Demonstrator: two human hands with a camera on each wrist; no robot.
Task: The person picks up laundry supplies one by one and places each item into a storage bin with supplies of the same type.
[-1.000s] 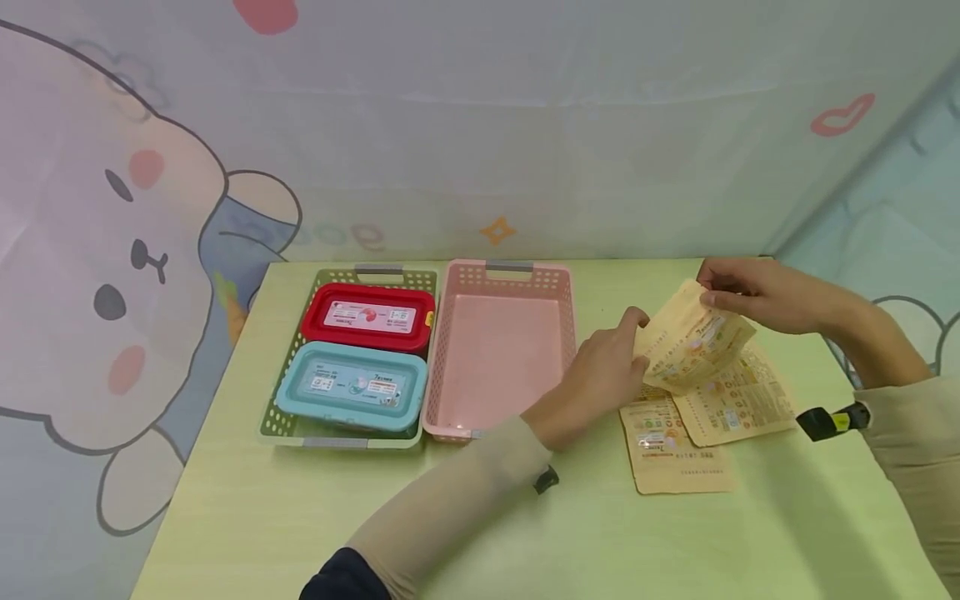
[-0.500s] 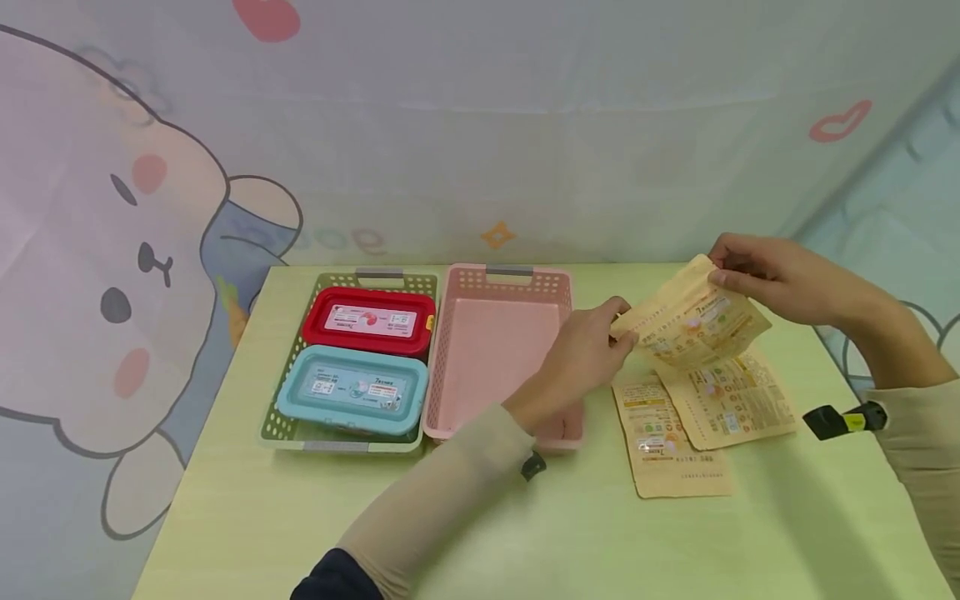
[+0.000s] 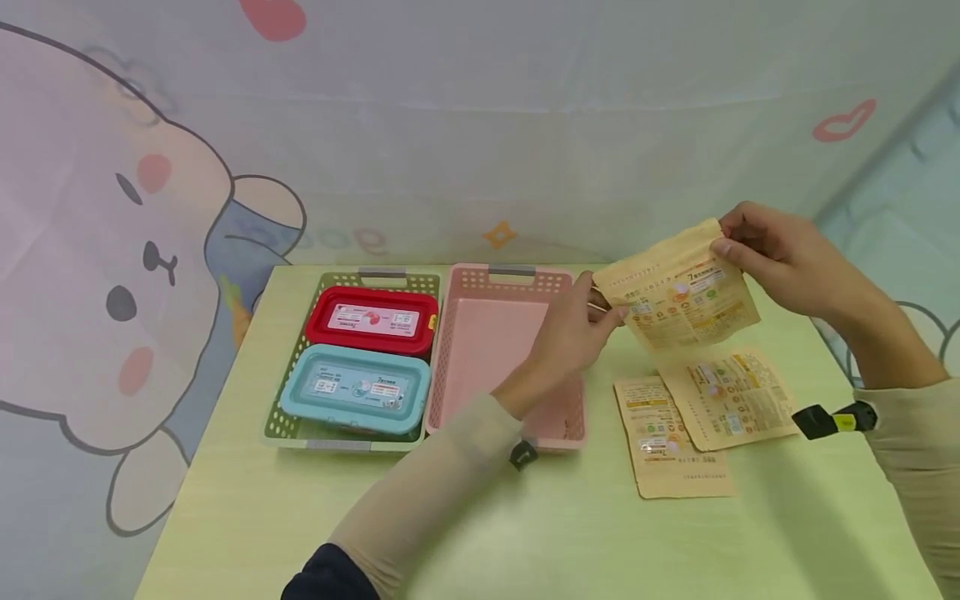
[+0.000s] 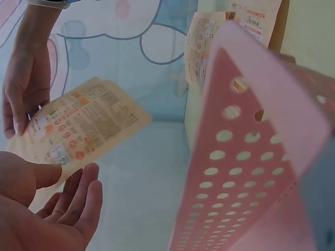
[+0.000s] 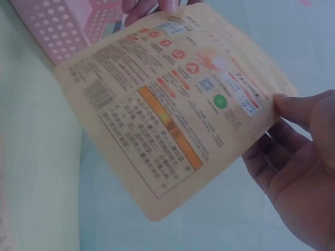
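Note:
A tan printed pouch [image 3: 675, 292] is held up above the table by both hands. My left hand [image 3: 566, 329] pinches its left top corner, thumb in front. At the opposite top corner, my right hand [image 3: 780, 258] pinches the edge between thumb and fingers. The right wrist view shows the pouch's printed face [image 5: 172, 104] with a barcode and an orange stripe. Two similar pouches lie on the table below: one [image 3: 735, 404] overlaps the other pouch [image 3: 675, 467]. In the left wrist view, the left hand [image 4: 52, 209] has its thumb on the pouch.
A pink perforated basket [image 3: 577, 408] stands under my left forearm, with nothing seen inside. Beside it, a green basket [image 3: 281, 417] holds a red-lidded box [image 3: 372, 321] and a blue-lidded box [image 3: 356, 387]. A printed cloth backdrop [image 3: 600, 150] rises behind the table [image 3: 525, 533].
Both hands have lifted the pouch higher and moved it a little back and left, so its face spreads flatter toward the head camera. The two pouches on the table stay put.

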